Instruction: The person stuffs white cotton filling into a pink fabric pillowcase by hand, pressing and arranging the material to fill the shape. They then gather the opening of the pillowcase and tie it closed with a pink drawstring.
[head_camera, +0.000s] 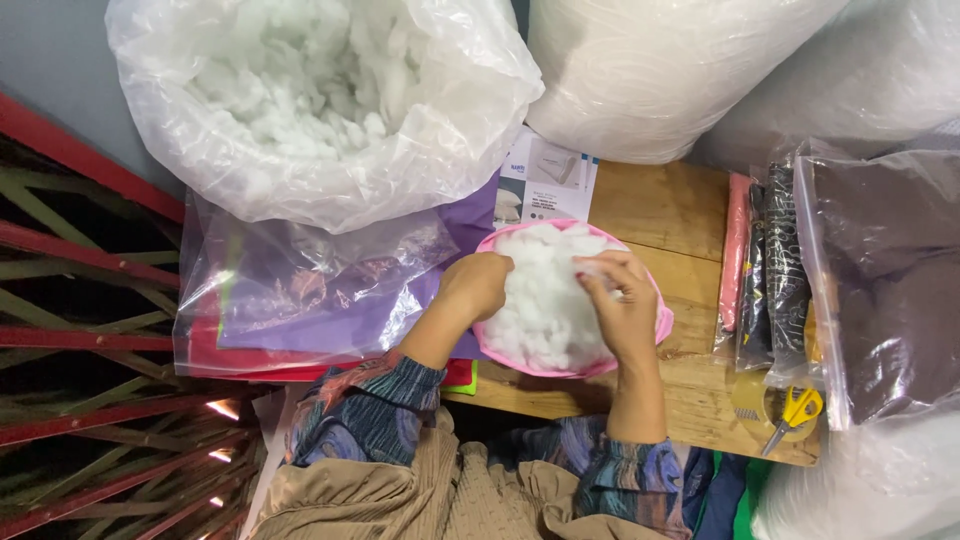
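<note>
White stuffing (545, 300) pressed into a pink cover (662, 318) on a wooden table (665, 205).

The left hand (474, 287) is curled closed at the cover's left rim, gripping its edge. The right hand (625, 305) is laid over the stuffing, fingers (600, 268) bent and pinched on a tuft. A large clear bag of loose stuffing (320, 100) is seen just behind; yellow-handled scissors (795, 415) lie well apart, at the right.

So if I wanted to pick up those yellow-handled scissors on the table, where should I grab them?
Probably by the yellow handle loops of the scissors, coming from above. The handles lie uppermost and exposed on the wooden table, resting over a tape roll, while the closed blades point down toward the table's near edge.
</note>
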